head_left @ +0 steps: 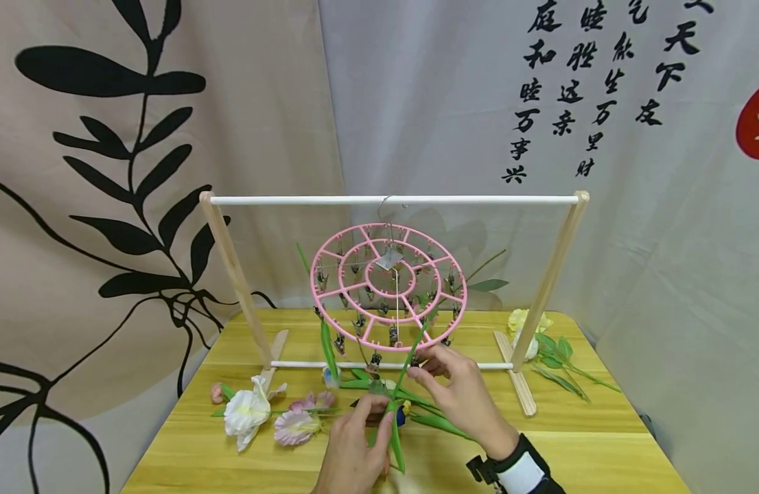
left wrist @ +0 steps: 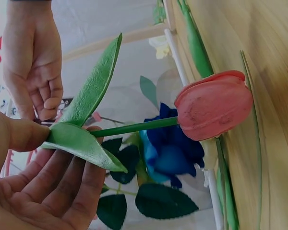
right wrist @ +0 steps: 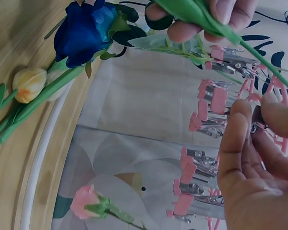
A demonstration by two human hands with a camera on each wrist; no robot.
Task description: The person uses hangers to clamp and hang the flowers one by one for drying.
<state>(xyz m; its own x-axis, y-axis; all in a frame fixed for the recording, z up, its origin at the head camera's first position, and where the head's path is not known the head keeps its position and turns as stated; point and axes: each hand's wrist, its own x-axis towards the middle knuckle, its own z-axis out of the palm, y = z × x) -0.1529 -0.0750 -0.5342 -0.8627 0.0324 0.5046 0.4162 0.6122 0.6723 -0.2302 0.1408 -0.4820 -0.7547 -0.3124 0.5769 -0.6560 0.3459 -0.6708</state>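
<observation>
My left hand [head_left: 353, 439] pinches a pink tulip [left wrist: 213, 105] by its green leaves and stem, between thumb and fingers. The bloom points down and the bare stem [right wrist: 269, 65] rises toward a round pink clip hanger [head_left: 312, 274]. At the hanger's near edge, my right hand [head_left: 460, 391] pinches a small metal clip [right wrist: 257, 120] between thumb and fingers. A blue rose [left wrist: 170, 153] hangs head down beyond the tulip. Several pink-tipped clips [right wrist: 218, 99] dangle along the hanger, and a pink rosebud [right wrist: 85, 201] hangs lower.
A wooden frame [head_left: 549, 281] with a white top bar [head_left: 478, 200] carries the hanger. On the table [head_left: 194, 439] lie a white flower [head_left: 246, 412], a pale purple flower [head_left: 296, 425] and several green stems. Yellow blooms [head_left: 528, 321] lie by the right post.
</observation>
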